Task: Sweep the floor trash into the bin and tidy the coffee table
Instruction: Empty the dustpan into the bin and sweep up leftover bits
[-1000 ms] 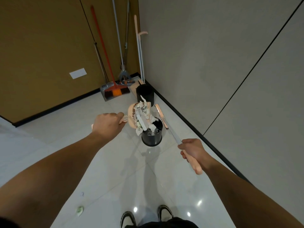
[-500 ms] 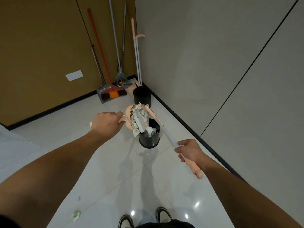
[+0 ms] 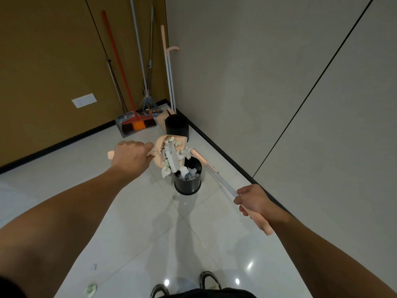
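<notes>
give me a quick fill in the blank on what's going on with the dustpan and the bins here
1. The left hand tips the peach dustpan so paper trash falls toward the ____ of the two black bins.
2. The right hand holds the ____ by its handle.
3. The near bin already holds ____.
4. An orange broom leans in the ____.

Missing words: nearer; broom; paper trash; corner

Glossy pale floor tiles mirror the lights; the near bin is matt black plastic, holding crumpled paper.
</notes>
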